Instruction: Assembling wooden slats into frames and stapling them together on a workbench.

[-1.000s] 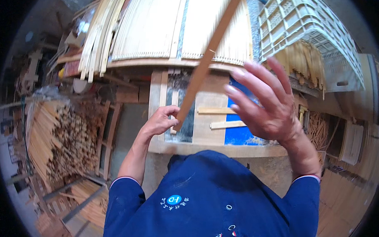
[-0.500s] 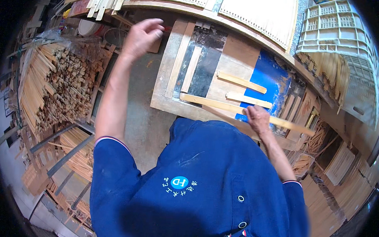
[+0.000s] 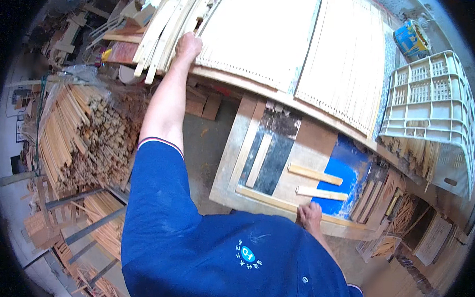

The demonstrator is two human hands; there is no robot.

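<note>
My left arm is stretched out to the far bench, and my left hand (image 3: pixel 189 46) is closed beside the long pale wooden strips (image 3: pixel 166 28). Whatever it holds is hidden; a small dark brown piece shows just beyond the knuckles. Near my body, my right hand (image 3: pixel 309 216) is closed at the middle of a long wooden strip (image 3: pixel 267 198), which lies along the front edge of the low worktable (image 3: pixel 223 174). Two shorter strips lie on the table just beyond that hand: one (image 3: pixel 315 175) farther off, another (image 3: pixel 322 193) nearer.
Slatted wooden panels (image 3: pixel 262 37) cover the far bench. At right stands a white plastic crate (image 3: pixel 425 97), with a blue tin (image 3: pixel 410 38) behind it. A big bundle of wooden sticks (image 3: pixel 99 138) sits at left, above a metal rack (image 3: pixel 96 226).
My left hand has reached forward to the far bench and closed. The long strip under my right hand has come down to lie along the table's front edge. The view has shifted.
</note>
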